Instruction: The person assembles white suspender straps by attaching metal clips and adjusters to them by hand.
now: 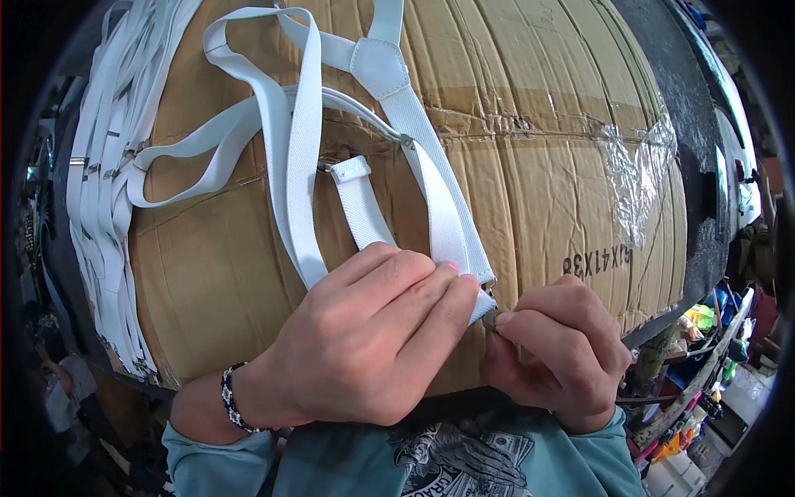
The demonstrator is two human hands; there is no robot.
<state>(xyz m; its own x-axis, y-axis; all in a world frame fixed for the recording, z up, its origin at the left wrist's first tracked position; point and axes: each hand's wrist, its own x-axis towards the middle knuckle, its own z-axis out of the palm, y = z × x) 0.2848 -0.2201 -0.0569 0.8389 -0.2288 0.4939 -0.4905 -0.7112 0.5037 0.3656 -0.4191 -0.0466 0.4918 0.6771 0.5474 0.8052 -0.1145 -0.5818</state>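
Note:
White elastic suspenders (308,166) lie across the cardboard, with a white joining patch (381,68) near the top where the straps meet. My left hand (364,340) is closed on the lower end of a suspender strap, pressing it near the cardboard's front edge. Beside it, my right hand (563,348) pinches a small dull metal clip (490,318) at that strap end. The clip is mostly hidden by my fingers. Just above my left hand, a short strap end (354,176) is folded over, with a bit of metal hardware at its side.
Flattened cardboard (546,199) with creases and clear tape (639,178) covers the work surface. Many white straps (108,174) with metal fittings hang in a bundle at the left. Assorted clutter (704,373) lies lower right, beyond the surface's edge. A person (70,389) is dimly visible at far left.

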